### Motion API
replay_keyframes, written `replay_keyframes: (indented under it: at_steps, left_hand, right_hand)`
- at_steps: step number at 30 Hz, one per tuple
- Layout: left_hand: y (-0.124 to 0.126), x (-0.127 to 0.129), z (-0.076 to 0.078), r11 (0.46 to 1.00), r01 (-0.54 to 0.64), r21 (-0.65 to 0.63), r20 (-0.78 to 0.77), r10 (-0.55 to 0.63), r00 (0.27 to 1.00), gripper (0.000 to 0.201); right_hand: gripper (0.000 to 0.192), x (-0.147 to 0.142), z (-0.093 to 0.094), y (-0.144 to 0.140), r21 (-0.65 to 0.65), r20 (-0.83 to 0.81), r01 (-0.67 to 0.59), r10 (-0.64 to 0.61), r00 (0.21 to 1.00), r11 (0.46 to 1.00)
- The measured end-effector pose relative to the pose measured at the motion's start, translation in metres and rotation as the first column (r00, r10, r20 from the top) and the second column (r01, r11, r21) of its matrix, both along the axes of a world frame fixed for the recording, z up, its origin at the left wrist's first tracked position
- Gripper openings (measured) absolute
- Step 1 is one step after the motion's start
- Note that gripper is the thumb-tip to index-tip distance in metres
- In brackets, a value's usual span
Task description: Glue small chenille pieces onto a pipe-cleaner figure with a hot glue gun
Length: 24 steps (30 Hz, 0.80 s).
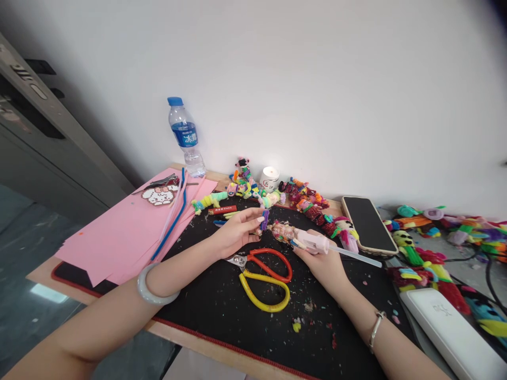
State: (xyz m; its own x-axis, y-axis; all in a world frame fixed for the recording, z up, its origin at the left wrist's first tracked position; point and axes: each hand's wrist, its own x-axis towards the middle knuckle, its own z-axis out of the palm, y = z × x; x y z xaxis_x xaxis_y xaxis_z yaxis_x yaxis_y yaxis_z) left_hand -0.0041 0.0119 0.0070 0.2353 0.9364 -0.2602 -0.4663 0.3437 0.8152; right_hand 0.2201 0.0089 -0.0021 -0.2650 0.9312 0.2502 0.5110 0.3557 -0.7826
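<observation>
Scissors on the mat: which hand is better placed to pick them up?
Probably the left hand. It pinches only a small purple piece, and the scissors lie just below it. The right hand has its grip full with the pink glue gun.

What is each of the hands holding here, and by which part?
The left hand pinches a small purple piece between its fingertips. The right hand grips a pale pink glue gun around its body, nozzle toward the purple piece.
</observation>
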Motion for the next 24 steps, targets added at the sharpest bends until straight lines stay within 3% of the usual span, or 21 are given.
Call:
replay_keyframes:
  at_steps: [24]
  left_hand:
    - [-0.0004, -0.001, -0.0008, 1.0, 0.015, 0.008, 0.019, -0.015, 1.0, 0.032]
  right_hand:
    - [0.014, -0.0012, 0.0006, -0.0012, 0.017, -0.005, 0.048, -0.048, 0.999, 0.999]
